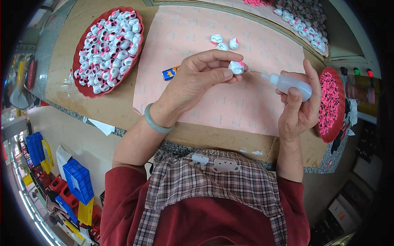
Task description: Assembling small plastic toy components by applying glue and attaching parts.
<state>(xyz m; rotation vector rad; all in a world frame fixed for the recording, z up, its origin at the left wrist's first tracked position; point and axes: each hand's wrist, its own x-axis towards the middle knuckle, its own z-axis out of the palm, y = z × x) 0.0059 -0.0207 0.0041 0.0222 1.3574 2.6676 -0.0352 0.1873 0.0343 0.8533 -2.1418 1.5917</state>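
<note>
My left hand (205, 74) pinches a small white figure part with a pink patch (236, 68) between thumb and fingers, above the pink sheet. In my right hand (299, 98) is a translucent squeeze bottle (293, 85), tilted to the left. Its thin nozzle tip (255, 73) points at the white part, close to its right side; whether they touch I cannot tell. Several similar white parts (222, 46) lie on the sheet just beyond my left hand. A small blue and orange packet or battery-like thing (168, 74) rests beside my left wrist.
A red scalloped tray (76, 78) heaped with white, pink and black parts stands at left. Another red tray (342, 106) at right holds small pink pieces. Pink patterned paper (246, 110) covers the brown board. Beyond a raised ledge (230, 16) lie more white parts (308, 33). Blue crates (78, 180) stand lower left.
</note>
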